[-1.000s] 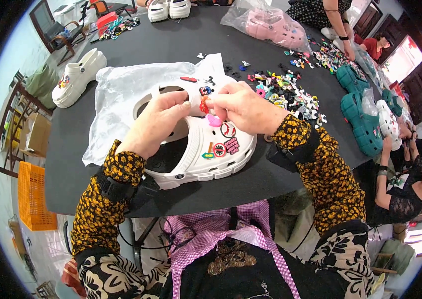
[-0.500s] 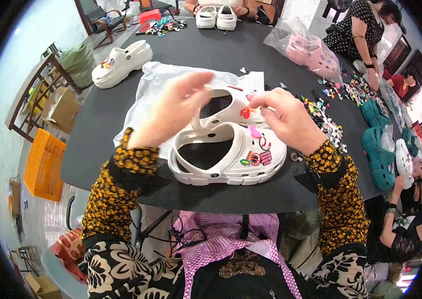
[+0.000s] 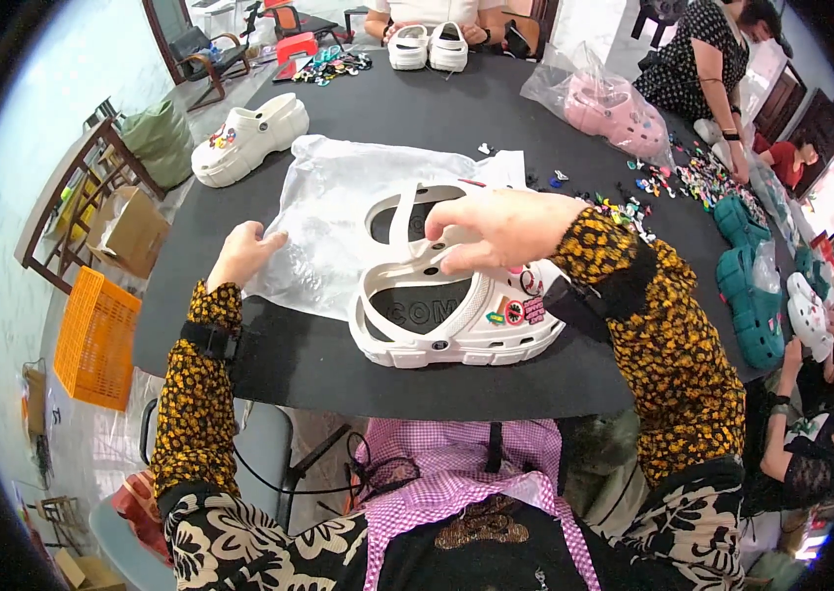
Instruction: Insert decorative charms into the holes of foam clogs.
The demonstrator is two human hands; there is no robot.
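Note:
Side by side before me lies a pair of white clogs [image 3: 407,352]. Colourful charms [image 3: 515,313] decorate the near clog's toe; the far clog's toe is mostly hidden behind my right hand. My right hand [image 3: 510,229] reaches across from the right, thumb and fingers straddling the clogs' adjoining sides. How firm that hold is does not show. A crumpled clear white plastic bag [image 3: 323,212] lies flat beside and partly beneath the clogs. At its left edge, my left hand [image 3: 244,256] has its fingertips closed on the plastic.
Another decorated white clog [image 3: 251,138] stands far left. Loose charms [image 3: 693,182] are scattered at right, near a bagged pink clog [image 3: 614,113] and green clogs [image 3: 752,300]. Across the black table [image 3: 308,369], a person is behind white clogs [image 3: 427,47]. An orange crate [image 3: 94,340] stands left.
My left hand has moved down and left, from above the clogs to the bag's edge. My right hand has come leftward from the charms onto the clogs' adjoining sides.

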